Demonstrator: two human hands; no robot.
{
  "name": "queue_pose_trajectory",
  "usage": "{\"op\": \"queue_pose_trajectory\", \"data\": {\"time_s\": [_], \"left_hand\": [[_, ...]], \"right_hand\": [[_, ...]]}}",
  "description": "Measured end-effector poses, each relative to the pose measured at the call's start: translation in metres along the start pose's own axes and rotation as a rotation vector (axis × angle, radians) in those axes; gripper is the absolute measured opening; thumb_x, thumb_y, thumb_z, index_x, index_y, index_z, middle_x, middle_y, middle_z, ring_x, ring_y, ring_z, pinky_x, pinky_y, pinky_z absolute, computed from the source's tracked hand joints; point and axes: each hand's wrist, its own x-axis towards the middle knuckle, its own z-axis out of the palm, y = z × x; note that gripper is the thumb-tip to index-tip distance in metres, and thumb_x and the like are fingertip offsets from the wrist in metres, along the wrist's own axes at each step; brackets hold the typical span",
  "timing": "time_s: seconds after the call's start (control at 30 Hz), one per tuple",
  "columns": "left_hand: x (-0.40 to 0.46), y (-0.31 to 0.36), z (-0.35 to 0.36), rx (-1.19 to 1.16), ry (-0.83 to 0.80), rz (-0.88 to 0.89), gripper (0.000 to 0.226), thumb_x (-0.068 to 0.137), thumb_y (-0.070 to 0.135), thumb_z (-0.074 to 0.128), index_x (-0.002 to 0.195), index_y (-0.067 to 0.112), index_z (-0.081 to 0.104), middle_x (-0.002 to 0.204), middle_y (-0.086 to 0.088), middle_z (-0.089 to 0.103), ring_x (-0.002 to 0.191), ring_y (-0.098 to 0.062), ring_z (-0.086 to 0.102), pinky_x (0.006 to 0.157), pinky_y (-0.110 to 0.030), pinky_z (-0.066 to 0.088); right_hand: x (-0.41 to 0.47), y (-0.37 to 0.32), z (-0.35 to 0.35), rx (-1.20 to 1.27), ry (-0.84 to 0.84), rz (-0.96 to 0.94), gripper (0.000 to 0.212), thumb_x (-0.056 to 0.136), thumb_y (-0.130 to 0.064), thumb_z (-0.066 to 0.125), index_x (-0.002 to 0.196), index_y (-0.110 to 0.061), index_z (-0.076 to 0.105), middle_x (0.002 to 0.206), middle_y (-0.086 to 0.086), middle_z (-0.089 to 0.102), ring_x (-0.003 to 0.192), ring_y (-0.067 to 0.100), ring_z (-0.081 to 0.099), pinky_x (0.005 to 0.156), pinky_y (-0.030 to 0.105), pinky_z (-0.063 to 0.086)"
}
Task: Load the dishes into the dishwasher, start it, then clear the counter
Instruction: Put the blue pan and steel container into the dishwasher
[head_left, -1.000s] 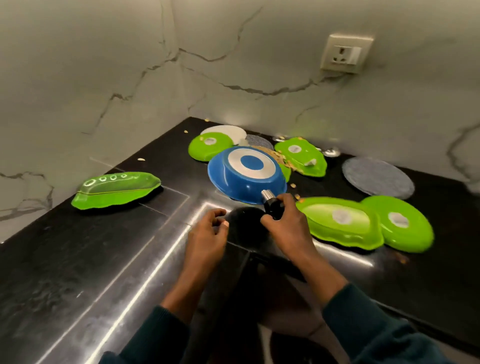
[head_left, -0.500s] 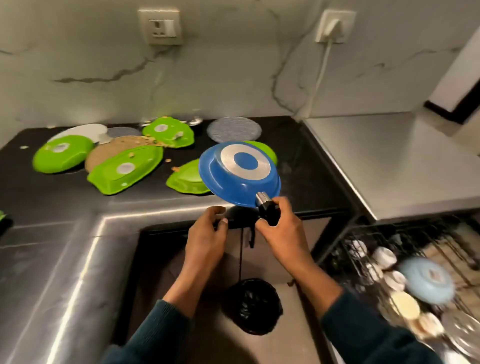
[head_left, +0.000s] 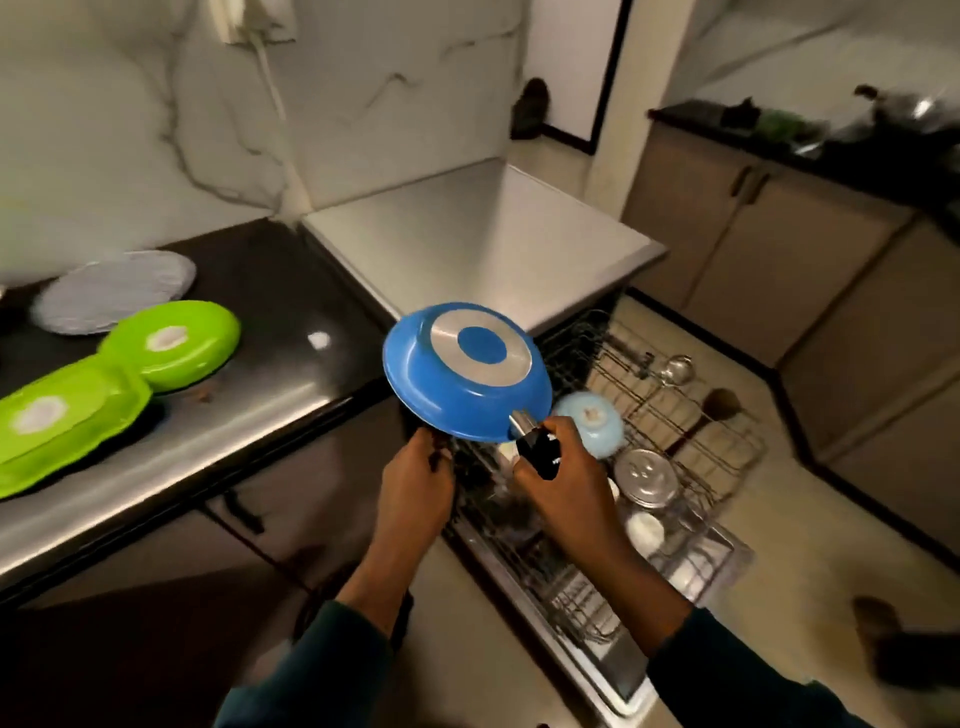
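Note:
My right hand (head_left: 566, 486) grips the black handle of a blue frying pan (head_left: 457, 395). The pan is tilted bottom-up, showing its silver disc, above the near edge of the pulled-out dishwasher rack (head_left: 675, 431). Just under the pan's rim is my left hand (head_left: 415, 483), fingers loosely curled and holding nothing that I can see. The rack holds a pale blue bowl (head_left: 592, 421), a steel lid (head_left: 647, 475), a ladle (head_left: 675, 366) and small white cups (head_left: 644, 530). Green dishes (head_left: 171, 343) (head_left: 62, 415) and a grey round plate (head_left: 114, 288) lie upside down on the black counter (head_left: 291, 312).
The dishwasher's steel top (head_left: 478, 234) sits right of the counter, with its open door (head_left: 571, 639) low in front of me. A plugged-in cable (head_left: 270, 78) runs down the marble wall. Beige cabinets (head_left: 779, 249) stand to the right, and a dark object (head_left: 904, 649) lies on the floor.
I have turned right from the counter toward the dishwasher. The pan, still in my right hand, has travelled from above the counter to above the rack. My left hand came along beside it.

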Motion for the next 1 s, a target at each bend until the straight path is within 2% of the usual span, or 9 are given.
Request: {"op": "queue_pose_trajectory", "data": {"time_s": [0.13,0.3,0.4,0.53,0.63,0.7,0.77,0.9,1.0], "left_hand": [[0.007,0.030,0.063,0.034,-0.093,0.041,0.021,0.093,0.014,0.046,0.109,0.020,0.058,0.099,0.000,0.068,0.087,-0.020,0.067,0.077,-0.039,0.053],[0.018,0.058,0.133,0.115,-0.200,0.090,0.018,0.094,0.018,0.046,0.108,0.016,0.057,0.099,-0.009,0.069,0.093,-0.029,0.065,0.079,-0.039,0.050],[0.021,0.064,0.167,0.154,-0.277,0.087,0.018,0.094,0.017,0.048,0.108,0.012,0.058,0.102,-0.009,0.068,0.097,-0.029,0.063,0.079,-0.035,0.047],[0.027,0.064,0.201,0.182,-0.376,0.083,0.020,0.092,0.013,0.050,0.110,0.011,0.059,0.106,-0.005,0.066,0.100,-0.026,0.061,0.079,-0.028,0.041],[0.041,0.063,0.217,0.216,-0.415,0.082,0.023,0.092,0.011,0.050,0.113,0.011,0.059,0.110,-0.005,0.066,0.106,-0.026,0.058,0.081,-0.026,0.038],[0.053,0.061,0.225,0.232,-0.451,0.086,0.024,0.092,0.010,0.050,0.114,0.012,0.059,0.110,-0.004,0.066,0.105,-0.024,0.058,0.075,-0.021,0.034],[0.067,0.058,0.231,0.236,-0.483,0.086,0.025,0.092,0.010,0.050,0.114,0.013,0.060,0.110,-0.004,0.066,0.106,-0.023,0.059,0.074,-0.019,0.032],[0.108,0.054,0.249,0.253,-0.589,0.117,0.025,0.091,0.007,0.051,0.113,0.012,0.061,0.112,-0.007,0.067,0.109,-0.025,0.059,0.077,-0.021,0.035],[0.133,0.053,0.259,0.251,-0.643,0.154,0.026,0.091,0.007,0.051,0.114,0.012,0.061,0.111,-0.007,0.068,0.108,-0.024,0.060,0.081,-0.023,0.038]], "right_hand": [[-0.001,0.042,-0.055,0.035,0.059,0.129,0.028,0.083,-0.019,0.066,0.105,-0.024,0.049,0.087,-0.002,0.063,0.080,0.014,0.060,0.068,0.030,0.048],[0.005,0.085,-0.110,0.036,0.117,0.220,0.029,0.084,-0.019,0.067,0.105,-0.029,0.050,0.087,-0.007,0.064,0.076,0.004,0.060,0.065,0.028,0.048],[0.009,0.107,-0.129,0.041,0.155,0.275,0.028,0.083,-0.020,0.066,0.106,-0.028,0.051,0.089,-0.005,0.064,0.080,0.008,0.061,0.070,0.030,0.050],[0.014,0.129,-0.137,0.078,0.217,0.368,0.026,0.085,-0.020,0.065,0.105,-0.027,0.051,0.088,0.000,0.064,0.073,0.005,0.059,0.058,0.015,0.045],[0.017,0.142,-0.130,0.120,0.269,0.442,0.024,0.085,-0.019,0.064,0.103,-0.026,0.051,0.084,-0.001,0.062,0.071,0.010,0.058,0.058,0.022,0.044],[0.023,0.149,-0.124,0.144,0.307,0.475,0.024,0.085,-0.017,0.065,0.103,-0.025,0.051,0.080,-0.003,0.061,0.069,0.012,0.058,0.055,0.017,0.044],[0.030,0.153,-0.120,0.142,0.336,0.509,0.024,0.086,-0.015,0.065,0.103,-0.024,0.050,0.080,-0.005,0.060,0.068,0.007,0.057,0.052,0.009,0.040],[0.052,0.163,-0.112,0.149,0.397,0.590,0.024,0.087,-0.012,0.064,0.101,-0.025,0.051,0.079,-0.009,0.060,0.065,-0.005,0.056,0.053,0.007,0.039],[0.069,0.172,-0.109,0.115,0.435,0.646,0.023,0.086,-0.012,0.065,0.101,-0.023,0.052,0.080,-0.005,0.062,0.065,-0.002,0.056,0.052,0.009,0.039]]}}
